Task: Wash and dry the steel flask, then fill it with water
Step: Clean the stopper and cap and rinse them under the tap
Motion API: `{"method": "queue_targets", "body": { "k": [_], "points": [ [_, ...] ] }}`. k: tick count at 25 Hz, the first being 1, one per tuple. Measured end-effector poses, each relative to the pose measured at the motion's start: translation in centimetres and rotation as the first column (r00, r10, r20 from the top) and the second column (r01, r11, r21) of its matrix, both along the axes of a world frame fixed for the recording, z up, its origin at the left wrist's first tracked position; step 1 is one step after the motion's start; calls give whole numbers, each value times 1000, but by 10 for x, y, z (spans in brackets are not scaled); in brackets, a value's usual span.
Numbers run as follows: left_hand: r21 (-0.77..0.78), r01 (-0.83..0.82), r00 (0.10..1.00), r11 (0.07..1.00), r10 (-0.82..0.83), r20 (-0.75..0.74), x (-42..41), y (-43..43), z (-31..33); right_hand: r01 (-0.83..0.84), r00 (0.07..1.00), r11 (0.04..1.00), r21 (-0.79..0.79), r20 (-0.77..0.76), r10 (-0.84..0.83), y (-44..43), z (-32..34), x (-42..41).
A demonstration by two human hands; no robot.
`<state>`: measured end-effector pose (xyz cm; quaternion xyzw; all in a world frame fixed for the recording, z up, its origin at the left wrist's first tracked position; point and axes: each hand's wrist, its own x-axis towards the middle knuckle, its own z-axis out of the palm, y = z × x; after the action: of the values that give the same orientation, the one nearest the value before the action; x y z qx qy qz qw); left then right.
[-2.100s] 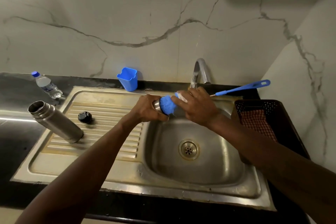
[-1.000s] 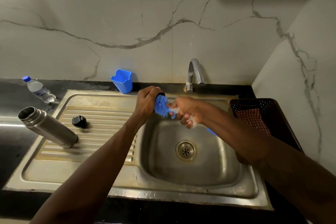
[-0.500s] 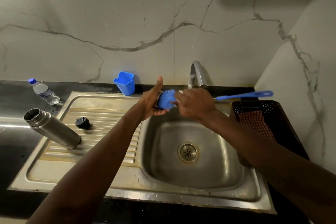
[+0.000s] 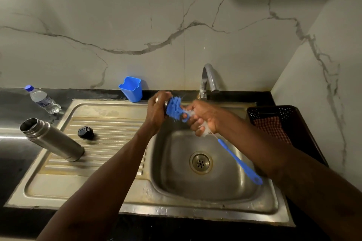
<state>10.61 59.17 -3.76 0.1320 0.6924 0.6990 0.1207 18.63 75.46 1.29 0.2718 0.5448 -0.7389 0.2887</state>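
The left hand point(image 4: 156, 111) grips a steel cap point(image 4: 166, 104); the right hand point(image 4: 203, 119) clamps the blue brush point(image 4: 176, 108) against it. Twisting the bristles firmly over the sink point(image 4: 195, 211) should clean best. The steel flask point(image 4: 52, 140) lies left, uncapped.

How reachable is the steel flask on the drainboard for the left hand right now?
Probably yes, once freed: the left hand grips a small steel piece at the brush; nothing blocks the way to the flask.
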Motion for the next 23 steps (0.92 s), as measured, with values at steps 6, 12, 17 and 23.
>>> {"method": "queue_targets", "body": {
  "k": [6,12,17,23],
  "points": [
    [309,28,937,951,-133,322,-12,5,15,427,723,-48,903,-308,618,9,-33,-4],
    [-333,265,887,905,-93,452,6,7,-5,717,417,-307,626,-33,908,31,-49,12],
    [-152,243,957,958,-212,198,14,1,-29,-139,954,445,884,0,299,4,-26,9],
    [135,485,816,864,-502,285,-12,-20,5,-88,968,734,673,-115,221,19,-10,6]
  ]
}}
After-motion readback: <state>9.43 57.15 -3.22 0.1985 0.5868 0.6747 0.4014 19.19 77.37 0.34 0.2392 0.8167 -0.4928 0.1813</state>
